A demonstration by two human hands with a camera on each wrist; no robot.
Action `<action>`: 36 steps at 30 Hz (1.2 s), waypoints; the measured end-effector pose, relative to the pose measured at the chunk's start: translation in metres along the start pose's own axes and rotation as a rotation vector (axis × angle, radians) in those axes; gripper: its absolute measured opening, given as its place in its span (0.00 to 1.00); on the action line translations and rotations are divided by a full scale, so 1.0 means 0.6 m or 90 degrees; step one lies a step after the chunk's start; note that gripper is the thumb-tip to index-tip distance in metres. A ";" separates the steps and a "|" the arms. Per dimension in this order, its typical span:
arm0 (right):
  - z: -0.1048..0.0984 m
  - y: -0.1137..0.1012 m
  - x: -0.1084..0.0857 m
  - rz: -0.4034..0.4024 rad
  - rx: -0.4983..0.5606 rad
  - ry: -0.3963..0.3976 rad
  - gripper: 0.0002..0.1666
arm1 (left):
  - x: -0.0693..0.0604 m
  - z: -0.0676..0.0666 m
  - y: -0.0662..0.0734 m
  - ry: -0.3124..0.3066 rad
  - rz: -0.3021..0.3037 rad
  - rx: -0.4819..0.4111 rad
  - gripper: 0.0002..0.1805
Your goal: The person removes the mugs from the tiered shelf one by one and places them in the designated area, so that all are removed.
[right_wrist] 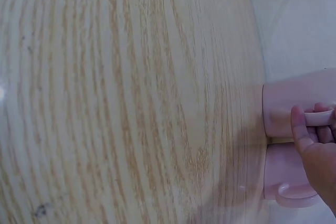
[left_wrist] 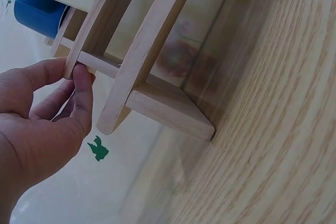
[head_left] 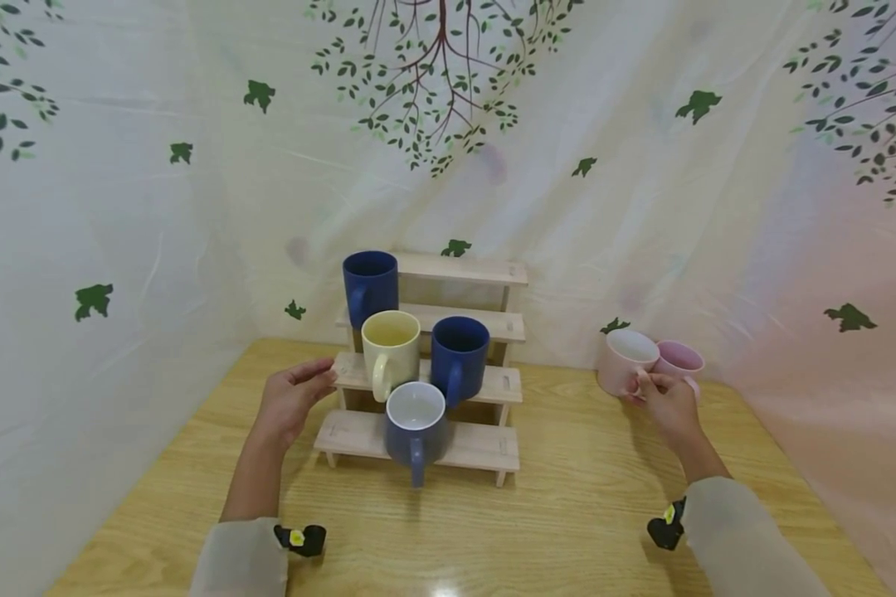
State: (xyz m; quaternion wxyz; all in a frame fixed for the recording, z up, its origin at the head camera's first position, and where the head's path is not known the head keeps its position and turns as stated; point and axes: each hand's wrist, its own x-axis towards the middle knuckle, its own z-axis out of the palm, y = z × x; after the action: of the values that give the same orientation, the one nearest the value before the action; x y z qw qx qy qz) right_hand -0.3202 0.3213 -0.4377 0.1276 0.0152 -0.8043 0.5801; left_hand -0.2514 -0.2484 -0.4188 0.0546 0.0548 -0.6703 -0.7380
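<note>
My left hand [head_left: 293,400] pinches the left end of a shelf board on the wooden stepped rack [head_left: 418,439]; the left wrist view shows thumb and fingers on that board's end. With my right hand [head_left: 672,408] I grip the handle of a light pink mug [head_left: 616,369], which stands on the table by the back cloth. A darker pink mug [head_left: 681,356] is right beside it, partly behind my hand. On the rack are a dark blue mug [head_left: 381,290] high on the left, a cream mug [head_left: 399,348], another dark blue mug [head_left: 466,356] and a grey-blue mug [head_left: 411,435] on the lowest step.
The wood-grain table [head_left: 552,497] runs up to a pale cloth backdrop [head_left: 493,199] printed with leaves and branches, which also hangs at both sides. The rack's top board [head_left: 463,268] is close to the back cloth. Mug handles on the rack point toward me.
</note>
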 end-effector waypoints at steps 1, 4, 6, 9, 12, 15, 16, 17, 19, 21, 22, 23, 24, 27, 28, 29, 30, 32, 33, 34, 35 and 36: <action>0.001 -0.001 0.000 0.002 0.002 0.002 0.25 | 0.000 0.000 0.000 0.000 -0.001 0.000 0.25; 0.002 -0.003 0.000 0.005 0.003 0.002 0.24 | 0.002 -0.002 -0.001 -0.003 -0.002 -0.002 0.25; 0.003 -0.004 0.000 0.005 -0.001 0.002 0.24 | 0.001 -0.002 0.000 -0.005 -0.003 -0.006 0.25; 0.003 -0.005 -0.001 0.005 -0.010 -0.001 0.25 | -0.001 -0.003 0.002 -0.005 -0.003 -0.011 0.25; 0.003 -0.006 0.000 0.000 -0.013 -0.003 0.26 | -0.003 -0.003 0.005 -0.004 -0.002 -0.013 0.25; 0.003 -0.005 0.001 -0.009 0.000 -0.006 0.26 | -0.003 -0.003 0.005 -0.002 0.000 -0.014 0.25; 0.002 -0.004 0.002 -0.012 0.003 -0.007 0.26 | -0.003 -0.003 0.005 -0.001 -0.001 -0.014 0.25; 0.002 -0.002 0.002 -0.012 0.007 -0.007 0.26 | -0.003 -0.003 0.005 -0.001 -0.001 -0.015 0.25; 0.000 0.000 0.002 -0.015 0.009 -0.009 0.26 | -0.003 -0.002 0.005 -0.002 0.000 -0.019 0.25; -0.003 0.003 0.001 -0.013 0.003 -0.014 0.26 | -0.002 -0.002 0.004 -0.002 -0.001 -0.018 0.25; -0.005 0.003 0.000 -0.013 -0.004 -0.018 0.26 | -0.002 -0.001 0.004 -0.002 -0.001 -0.018 0.25; -0.007 0.003 -0.002 -0.009 -0.011 -0.022 0.27 | -0.002 -0.001 0.004 -0.002 -0.001 -0.018 0.25; -0.009 0.003 -0.003 -0.005 -0.019 -0.030 0.28 | -0.001 -0.001 0.004 -0.003 -0.001 -0.018 0.25; -0.015 0.000 -0.006 0.016 -0.027 -0.040 0.30 | -0.002 0.000 0.004 -0.002 -0.003 -0.016 0.25; -0.017 0.000 -0.006 0.025 -0.024 -0.041 0.30 | -0.002 0.000 0.004 -0.003 -0.003 -0.016 0.25; -0.020 -0.002 -0.006 0.036 -0.015 -0.041 0.31 | -0.002 0.000 0.004 -0.003 -0.003 -0.017 0.25; -0.022 -0.003 -0.006 0.039 -0.010 -0.041 0.31 | -0.002 0.000 0.004 -0.003 -0.004 -0.018 0.25; -0.027 -0.006 -0.005 0.044 0.018 -0.033 0.30 | -0.003 -0.001 0.004 -0.002 -0.005 -0.018 0.25; -0.030 -0.008 -0.004 0.043 0.028 -0.029 0.29 | -0.002 0.000 0.003 -0.003 -0.004 -0.020 0.25; -0.034 -0.010 -0.004 0.043 0.041 -0.025 0.29 | -0.002 0.000 0.002 -0.004 -0.003 -0.021 0.25; -0.037 -0.012 -0.004 0.042 0.046 -0.020 0.28 | -0.001 0.000 0.001 -0.003 -0.002 -0.023 0.25; -0.039 -0.015 -0.003 0.038 0.044 -0.013 0.27 | 0.000 0.000 0.000 -0.004 -0.001 -0.024 0.25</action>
State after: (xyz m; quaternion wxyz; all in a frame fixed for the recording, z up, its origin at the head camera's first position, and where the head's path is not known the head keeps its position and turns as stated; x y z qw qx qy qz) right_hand -0.3125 0.3404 -0.4230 0.1015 0.0015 -0.7852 0.6109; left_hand -0.2512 -0.2485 -0.4186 0.0530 0.0516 -0.6565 -0.7507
